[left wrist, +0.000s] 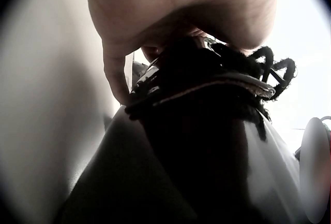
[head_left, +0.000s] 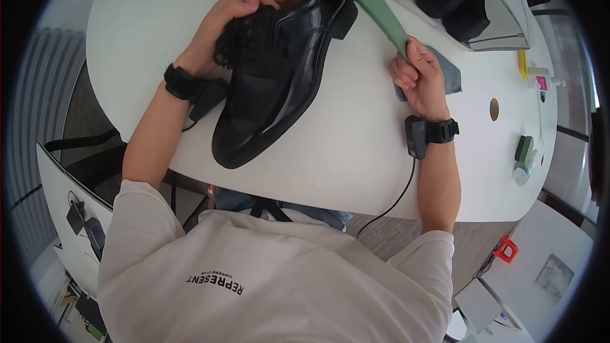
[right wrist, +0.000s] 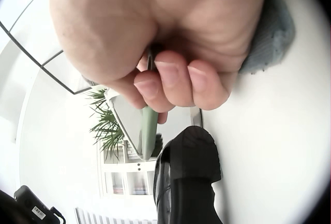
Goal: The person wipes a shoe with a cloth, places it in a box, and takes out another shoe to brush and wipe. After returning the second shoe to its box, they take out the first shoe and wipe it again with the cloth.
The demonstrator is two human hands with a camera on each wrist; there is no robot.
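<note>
A black leather lace-up shoe (head_left: 273,82) lies on its side on the white table, its toe pointing toward the person and its sole facing right. My left hand (head_left: 222,25) grips it at the tongue and laces, fingers reaching the opening. In the left wrist view the laces (left wrist: 279,71) hang loose beside the hand (left wrist: 181,11). My right hand (head_left: 419,79) holds the near end of a long green shoehorn (head_left: 372,9), fingers curled round it. The shoehorn's far end overlaps the shoe's heel edge in the head view. In the right wrist view the heel (right wrist: 194,154) sits below the hand (right wrist: 170,53).
A grey-blue cloth (head_left: 448,70) lies beside my right hand. A white-framed bin with black contents (head_left: 467,9) stands at the back right. Small bottles (head_left: 522,174) and a green-black block (head_left: 524,148) lie near the table's right edge, past a round hole (head_left: 494,109).
</note>
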